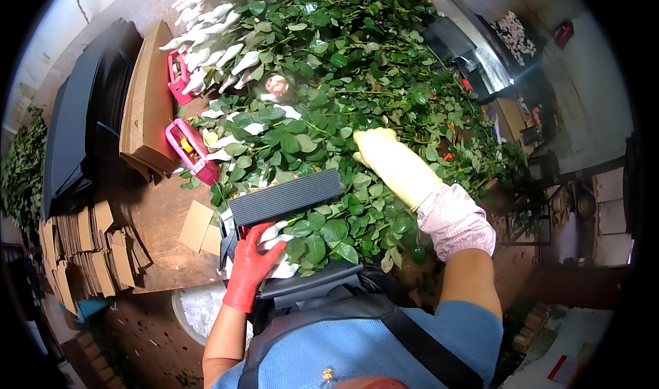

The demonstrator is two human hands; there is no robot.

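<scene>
My left hand (255,260), in a red rubber glove, is beside the lower edge of a dark ridged board (286,197). Its thumb and forefinger are spread apart next to several white-sleeved rose heads (276,232). In a pale yellow glove with a pink striped cuff, my right hand (377,151) reaches into the leafy stems (302,142), fingers curled in at a rose stem. Leaves partly hide what it grips. One uncovered pale pink rose (276,85) lies above, among more white-sleeved heads (220,29).
Two pink tape dispensers (192,152) stand left of the roses on the wooden table (154,231). Farther left are brown cardboard sheets (147,101), dark boards (86,114) and small cardboard pieces (89,248). A tub of white scraps (199,313) sits below the table edge.
</scene>
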